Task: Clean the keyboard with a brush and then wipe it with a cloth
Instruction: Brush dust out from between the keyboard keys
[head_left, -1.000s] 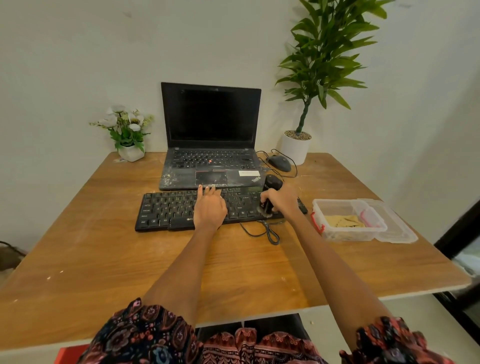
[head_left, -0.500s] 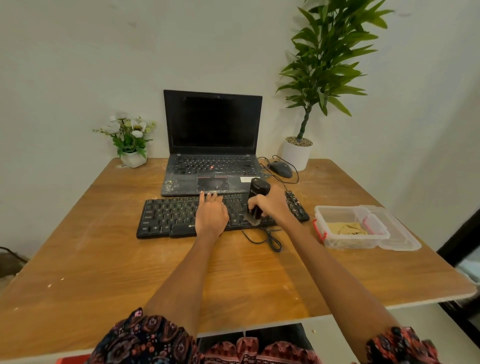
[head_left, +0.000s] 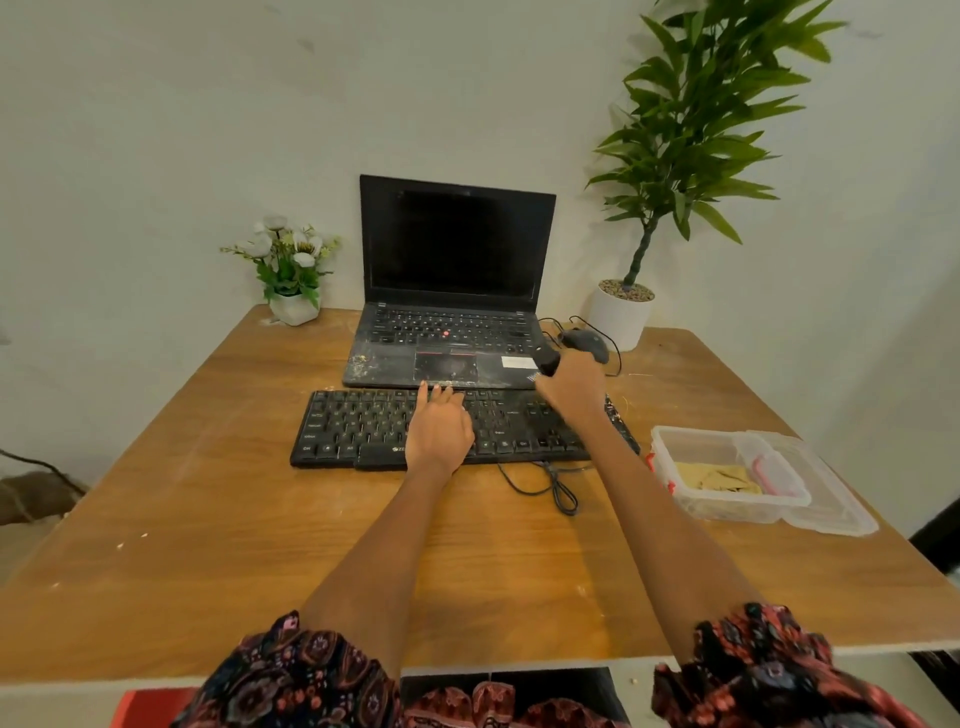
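Keyboard (head_left: 363, 426) lies under the flat left hand (head_left: 439, 428); right hand (head_left: 571, 387) fingers grip the brush (head_left: 546, 359).

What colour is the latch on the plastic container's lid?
Red or pink. The latch on the clear plastic container shows in the head view, the only one.

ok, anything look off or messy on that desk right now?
Yes. The laptop palm rest is speckled with pale debris, thickest at its front left corner, and small pale flecks dot the table. The keyboard sits slightly skewed to the table edge, its cable looped loose in front. No spill or breakage shows.
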